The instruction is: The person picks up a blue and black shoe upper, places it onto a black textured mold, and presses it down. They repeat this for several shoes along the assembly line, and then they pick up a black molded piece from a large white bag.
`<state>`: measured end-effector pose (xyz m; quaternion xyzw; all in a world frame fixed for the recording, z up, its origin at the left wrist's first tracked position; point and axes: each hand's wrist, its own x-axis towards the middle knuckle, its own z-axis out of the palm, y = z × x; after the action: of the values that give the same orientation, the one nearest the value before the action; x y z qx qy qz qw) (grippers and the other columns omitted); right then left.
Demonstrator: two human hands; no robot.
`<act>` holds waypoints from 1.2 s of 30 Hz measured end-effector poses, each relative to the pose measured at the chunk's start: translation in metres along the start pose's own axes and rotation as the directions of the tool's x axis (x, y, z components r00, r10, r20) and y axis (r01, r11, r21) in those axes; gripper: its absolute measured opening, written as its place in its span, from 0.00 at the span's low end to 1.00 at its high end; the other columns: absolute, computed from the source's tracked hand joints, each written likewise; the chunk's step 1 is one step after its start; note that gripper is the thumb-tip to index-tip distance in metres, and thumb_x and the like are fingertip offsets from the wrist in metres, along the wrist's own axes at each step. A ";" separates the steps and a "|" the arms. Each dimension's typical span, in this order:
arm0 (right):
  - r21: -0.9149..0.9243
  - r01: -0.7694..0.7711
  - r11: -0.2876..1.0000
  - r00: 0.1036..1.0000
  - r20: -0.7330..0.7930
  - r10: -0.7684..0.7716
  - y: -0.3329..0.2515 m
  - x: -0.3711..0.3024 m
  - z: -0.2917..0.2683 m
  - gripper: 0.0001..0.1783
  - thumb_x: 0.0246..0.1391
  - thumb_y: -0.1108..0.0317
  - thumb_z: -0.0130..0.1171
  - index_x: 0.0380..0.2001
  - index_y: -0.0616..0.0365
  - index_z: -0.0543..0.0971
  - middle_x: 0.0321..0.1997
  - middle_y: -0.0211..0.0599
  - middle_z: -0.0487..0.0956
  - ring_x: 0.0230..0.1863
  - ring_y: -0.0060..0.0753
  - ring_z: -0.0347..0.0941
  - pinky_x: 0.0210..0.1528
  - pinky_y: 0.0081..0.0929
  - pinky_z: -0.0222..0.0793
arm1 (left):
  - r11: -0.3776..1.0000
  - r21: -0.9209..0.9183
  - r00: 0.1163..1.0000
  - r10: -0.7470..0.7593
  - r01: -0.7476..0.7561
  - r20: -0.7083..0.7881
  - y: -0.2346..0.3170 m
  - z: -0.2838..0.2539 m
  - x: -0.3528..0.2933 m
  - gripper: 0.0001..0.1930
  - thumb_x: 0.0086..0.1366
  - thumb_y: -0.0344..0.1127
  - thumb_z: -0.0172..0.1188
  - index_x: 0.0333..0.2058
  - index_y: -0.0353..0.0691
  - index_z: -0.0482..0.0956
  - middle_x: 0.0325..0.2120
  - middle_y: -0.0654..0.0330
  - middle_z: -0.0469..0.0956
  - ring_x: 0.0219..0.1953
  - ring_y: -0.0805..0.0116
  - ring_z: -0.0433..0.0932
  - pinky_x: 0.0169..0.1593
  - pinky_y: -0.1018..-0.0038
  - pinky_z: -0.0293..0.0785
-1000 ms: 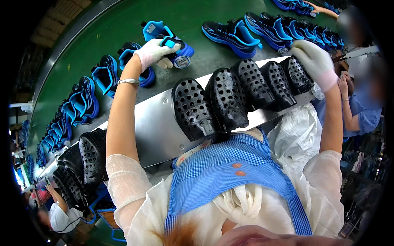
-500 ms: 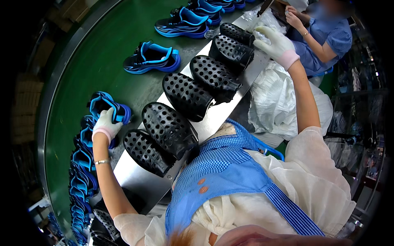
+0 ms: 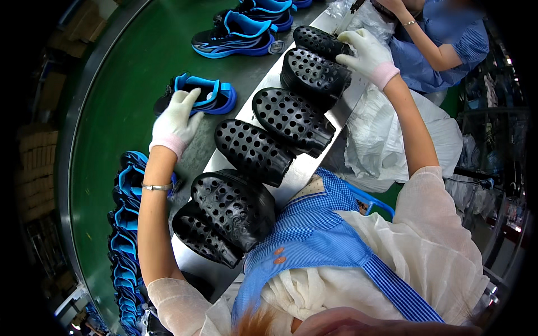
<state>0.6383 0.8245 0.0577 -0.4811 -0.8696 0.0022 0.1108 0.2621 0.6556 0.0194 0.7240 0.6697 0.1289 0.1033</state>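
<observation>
My left hand, in a white glove with a pink cuff, reaches over a single blue and black sneaker. Its fingers are spread at the sneaker's opening, partly covering the toe side; whether they touch it I cannot tell. At the far end of a slanting row of black, hole-covered, shoe-shaped forms, my gloved right hand has thumb and fingers apart. Those fingertips are right beside the farthest form and the one before it. Nearest my apron lies a larger form.
The forms lie on a metal ledge along a green conveyor belt. A long line of blue sneakers runs down the left; another sneaker sits farther up. White sacking and a seated co-worker are to the right.
My left hand has left the front sneaker of the left line and moved up and right to the single sneaker. My right hand has moved slightly left, closer to the far forms.
</observation>
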 end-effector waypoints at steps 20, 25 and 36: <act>-0.072 0.253 0.965 0.968 0.018 -0.252 0.016 0.015 0.016 0.23 0.42 0.63 0.66 0.42 0.56 0.71 0.43 0.41 0.72 0.48 0.44 0.70 0.50 0.33 0.67 | 0.940 0.244 0.946 -0.281 0.237 0.162 -0.042 -0.005 -0.082 0.13 0.59 0.44 0.57 0.40 0.46 0.78 0.37 0.59 0.73 0.39 0.54 0.76 0.41 0.62 0.73; -0.065 0.243 0.968 0.967 -0.062 -0.247 0.006 0.017 -0.016 0.23 0.41 0.60 0.66 0.41 0.57 0.72 0.40 0.42 0.73 0.45 0.42 0.71 0.48 0.32 0.67 | 0.984 0.047 0.985 -0.174 0.173 0.006 -0.037 -0.018 -0.117 0.20 0.57 0.37 0.59 0.49 0.44 0.73 0.51 0.57 0.70 0.51 0.56 0.72 0.50 0.68 0.72; 0.370 0.601 0.709 0.790 -0.142 -0.596 -0.212 -0.010 -0.082 0.25 0.39 0.63 0.68 0.41 0.60 0.73 0.40 0.44 0.74 0.40 0.42 0.72 0.41 0.32 0.69 | 0.212 -0.974 0.958 -0.254 -0.079 -0.133 0.032 -0.058 -0.124 0.34 0.65 0.42 0.55 0.63 0.32 0.52 0.56 0.48 0.65 0.52 0.62 0.71 0.53 0.68 0.70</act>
<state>0.4822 0.6940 0.1587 -0.1407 -0.9584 0.1393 0.2057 0.2649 0.5283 0.0782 0.4351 0.4882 0.6082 0.4499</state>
